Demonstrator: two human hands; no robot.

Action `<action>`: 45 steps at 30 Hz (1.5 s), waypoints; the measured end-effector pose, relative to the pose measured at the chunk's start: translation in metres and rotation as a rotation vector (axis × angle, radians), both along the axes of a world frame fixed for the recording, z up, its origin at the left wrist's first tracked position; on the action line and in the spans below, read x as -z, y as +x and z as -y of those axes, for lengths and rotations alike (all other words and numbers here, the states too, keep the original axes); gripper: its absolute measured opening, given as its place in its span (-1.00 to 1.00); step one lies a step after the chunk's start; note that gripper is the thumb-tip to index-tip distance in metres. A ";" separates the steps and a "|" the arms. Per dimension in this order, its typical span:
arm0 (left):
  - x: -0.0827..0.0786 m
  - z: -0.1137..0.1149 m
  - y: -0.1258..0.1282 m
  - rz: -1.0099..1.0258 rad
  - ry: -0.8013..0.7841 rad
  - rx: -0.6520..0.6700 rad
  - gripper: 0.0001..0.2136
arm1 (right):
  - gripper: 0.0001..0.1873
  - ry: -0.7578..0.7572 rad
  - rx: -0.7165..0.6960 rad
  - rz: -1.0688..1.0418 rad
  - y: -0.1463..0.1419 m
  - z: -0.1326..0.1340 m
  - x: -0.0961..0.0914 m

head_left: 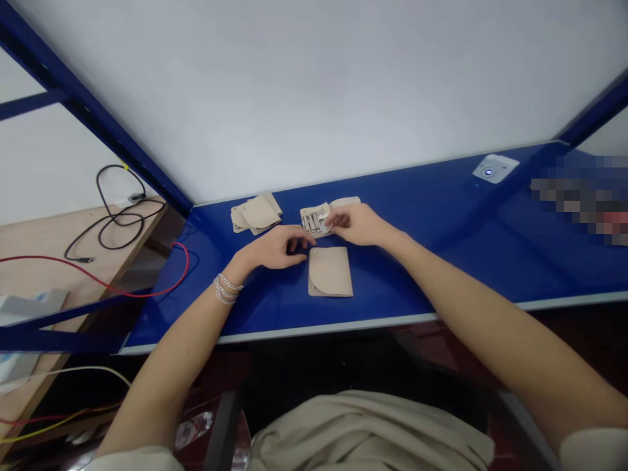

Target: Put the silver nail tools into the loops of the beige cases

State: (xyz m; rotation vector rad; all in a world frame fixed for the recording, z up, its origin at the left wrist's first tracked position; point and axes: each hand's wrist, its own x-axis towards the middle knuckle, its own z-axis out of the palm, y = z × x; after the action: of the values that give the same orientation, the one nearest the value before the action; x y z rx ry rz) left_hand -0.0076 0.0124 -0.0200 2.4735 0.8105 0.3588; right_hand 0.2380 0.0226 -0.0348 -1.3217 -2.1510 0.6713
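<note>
On the blue table lies an opened beige case point(347, 201) with several small metal tools point(311, 222) lined up in it. My right hand point(360, 224) is over this case, fingers curled and pinched by the tools. What the pinch holds is hidden. My left hand point(277, 246) hovers just left of it, thumb and fingers apart, holding nothing. Below both hands, near the table's front edge, a closed beige case point(330, 271) with a rounded flap and a snap lies flat. Farther left sits an overlapping pile of similar beige cases point(260, 214).
A white device with a round lens point(495, 169) lies at the back right. Blue frame posts point(122, 140) border the table, with a pale wall behind. Black cable point(118, 226) and red cable point(147, 294) lie at left, the red one reaching over the table's edge.
</note>
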 end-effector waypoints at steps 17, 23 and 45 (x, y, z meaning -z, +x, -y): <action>0.000 0.002 0.006 0.016 0.031 0.046 -0.71 | -0.62 -0.246 -0.330 0.111 -0.010 0.020 -0.017; -0.001 0.003 0.006 0.011 0.026 0.042 -0.73 | -0.82 -0.273 -0.328 0.074 -0.009 0.018 -0.015; 0.001 0.000 0.005 0.099 -0.239 -0.012 -0.70 | -0.96 -0.310 -0.353 -0.258 -0.017 0.021 -0.006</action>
State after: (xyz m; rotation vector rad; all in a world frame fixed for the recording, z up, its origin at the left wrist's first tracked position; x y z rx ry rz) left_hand -0.0027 0.0127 -0.0209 2.2126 0.7790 0.3634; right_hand 0.2215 0.0014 -0.0285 -0.9347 -2.1406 1.2853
